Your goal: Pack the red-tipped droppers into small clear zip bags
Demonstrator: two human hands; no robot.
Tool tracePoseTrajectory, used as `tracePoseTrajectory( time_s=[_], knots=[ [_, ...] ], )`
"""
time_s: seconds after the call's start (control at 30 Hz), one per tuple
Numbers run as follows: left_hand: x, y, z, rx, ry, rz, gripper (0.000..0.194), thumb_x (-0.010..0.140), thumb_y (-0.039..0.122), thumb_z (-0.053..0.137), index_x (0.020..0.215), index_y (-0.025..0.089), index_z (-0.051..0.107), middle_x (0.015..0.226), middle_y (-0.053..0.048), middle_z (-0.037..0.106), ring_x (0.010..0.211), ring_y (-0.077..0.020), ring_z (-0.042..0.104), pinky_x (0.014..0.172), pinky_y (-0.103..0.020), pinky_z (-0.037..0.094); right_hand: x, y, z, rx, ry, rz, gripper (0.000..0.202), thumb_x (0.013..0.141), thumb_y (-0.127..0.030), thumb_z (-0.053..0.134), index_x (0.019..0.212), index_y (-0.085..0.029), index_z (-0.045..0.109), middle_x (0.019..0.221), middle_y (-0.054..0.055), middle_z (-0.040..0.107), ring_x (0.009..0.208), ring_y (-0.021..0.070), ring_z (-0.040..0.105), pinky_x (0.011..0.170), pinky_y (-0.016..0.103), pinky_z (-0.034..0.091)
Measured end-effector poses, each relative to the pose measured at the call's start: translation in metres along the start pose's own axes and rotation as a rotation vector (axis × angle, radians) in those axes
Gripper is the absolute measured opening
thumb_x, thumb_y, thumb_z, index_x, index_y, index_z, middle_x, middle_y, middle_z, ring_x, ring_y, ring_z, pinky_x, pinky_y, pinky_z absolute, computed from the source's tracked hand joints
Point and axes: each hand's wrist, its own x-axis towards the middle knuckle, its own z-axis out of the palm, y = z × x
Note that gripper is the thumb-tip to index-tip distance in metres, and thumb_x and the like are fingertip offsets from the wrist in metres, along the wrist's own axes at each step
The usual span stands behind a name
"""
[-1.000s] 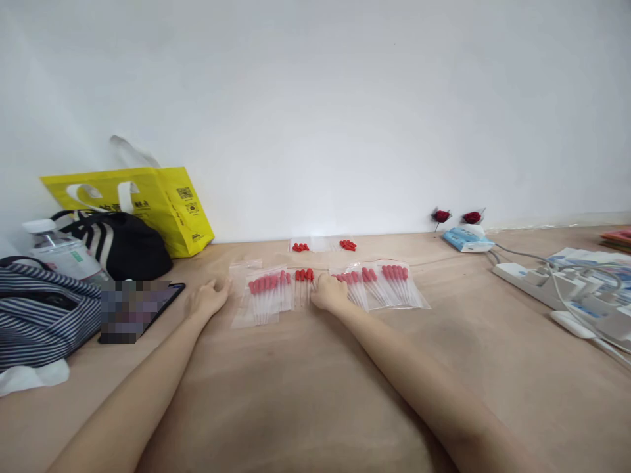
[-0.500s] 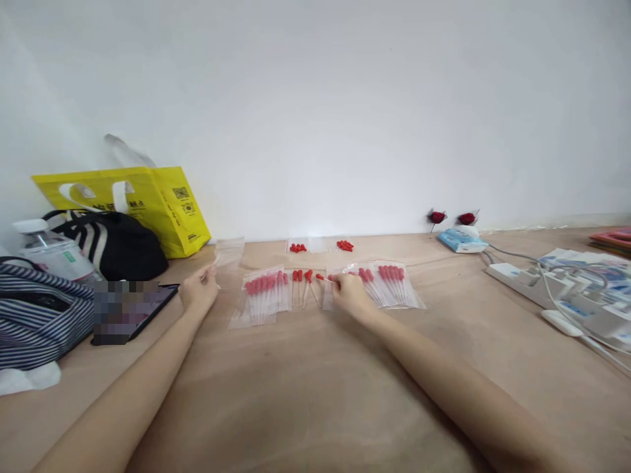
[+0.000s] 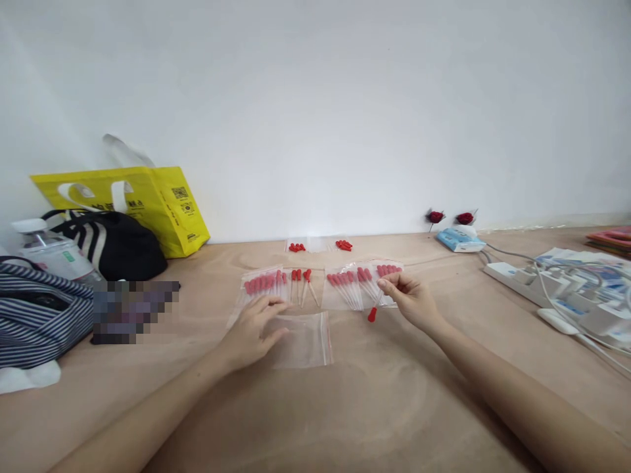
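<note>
My right hand [image 3: 408, 297] pinches a dropper [image 3: 373, 314] by its thin tube, its red bulb hanging downward. At the left edge of a clear zip bag [image 3: 303, 341] is my left hand [image 3: 256, 328], fingers apart. That bag lies flat, with nothing visible in it. Behind it, several loose droppers [image 3: 307, 279] with red bulbs rest on the table. To their left sits a bag of droppers [image 3: 261, 284], partly covered by my left hand. More bagged droppers [image 3: 345, 286] lie to the right, partly behind my right hand.
Near the wall, small red bulbs [image 3: 344, 245] lie on a clear bag. On the left are a yellow bag [image 3: 172, 203], a black bag [image 3: 128, 246], a bottle [image 3: 62, 256] and a striped bag [image 3: 44, 315]. To the right are a blue tissue pack [image 3: 461, 240] and a power strip [image 3: 522, 286] with cables.
My left hand has brought the clear zip bag from the far left to the front middle. The right hand has lifted a dropper from the loose group and moved right, turning its bulb down.
</note>
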Motion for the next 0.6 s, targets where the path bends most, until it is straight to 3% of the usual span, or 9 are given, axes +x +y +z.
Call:
tracePoseTrajectory(
  time_s=[0.07, 0.13, 0.27, 0.43, 0.6],
  knots=[
    [-0.003, 0.007, 0.003, 0.033, -0.037, 0.129, 0.032, 0.08, 0.03, 0.05, 0.11, 0.026, 0.056, 0.12, -0.006, 0.052, 0.113, -0.0247, 0.044, 0.098, -0.043, 0.032, 0.0, 0.003, 0.004, -0.04, -0.034, -0.008, 0.034, 0.072, -0.05, 0.055, 0.064, -0.017, 0.055, 0.054, -0.002, 0.047, 0.051, 0.0093, 0.041, 0.047, 0.022, 0.034],
    [-0.006, 0.013, 0.005, -0.006, -0.178, 0.22, 0.034, 0.081, 0.033, 0.05, 0.115, 0.03, 0.052, 0.129, -0.003, 0.045, 0.121, -0.025, 0.036, 0.102, -0.044, 0.026, -0.003, 0.008, 0.01, -0.102, -0.061, -0.025, 0.034, 0.074, -0.049, 0.052, 0.065, -0.017, 0.056, 0.056, -0.001, 0.048, 0.052, 0.0098, 0.041, 0.048, 0.022, 0.035],
    [-0.005, 0.022, 0.014, -0.072, -0.397, 0.173, 0.042, 0.086, 0.036, 0.043, 0.127, 0.033, 0.038, 0.138, -0.001, 0.031, 0.128, -0.0236, 0.025, 0.105, -0.048, 0.017, -0.013, 0.015, 0.021, -0.317, -0.2, -0.072, 0.029, 0.077, -0.043, 0.051, 0.069, -0.017, 0.06, 0.063, 0.002, 0.053, 0.058, 0.012, 0.046, 0.054, 0.024, 0.038],
    [0.0, 0.028, 0.026, -0.069, -0.394, 0.091, 0.043, 0.087, 0.041, 0.038, 0.129, 0.032, 0.034, 0.14, -0.003, 0.026, 0.129, -0.0229, 0.021, 0.106, -0.048, 0.013, -0.017, 0.015, 0.023, -0.429, -0.347, -0.169, 0.024, 0.085, -0.032, 0.041, 0.079, -0.017, 0.059, 0.076, 0.005, 0.056, 0.07, 0.0137, 0.052, 0.064, 0.026, 0.041],
    [-0.001, 0.03, 0.027, -0.039, -0.411, 0.073, 0.041, 0.09, 0.039, 0.033, 0.13, 0.031, 0.032, 0.141, -0.002, 0.024, 0.13, -0.0201, 0.02, 0.107, -0.046, 0.012, -0.015, 0.016, 0.008, -0.624, -0.495, -0.283, 0.026, 0.087, -0.026, 0.035, 0.092, -0.019, 0.06, 0.083, 0.006, 0.054, 0.076, 0.0153, 0.052, 0.071, 0.029, 0.04]
  ],
)
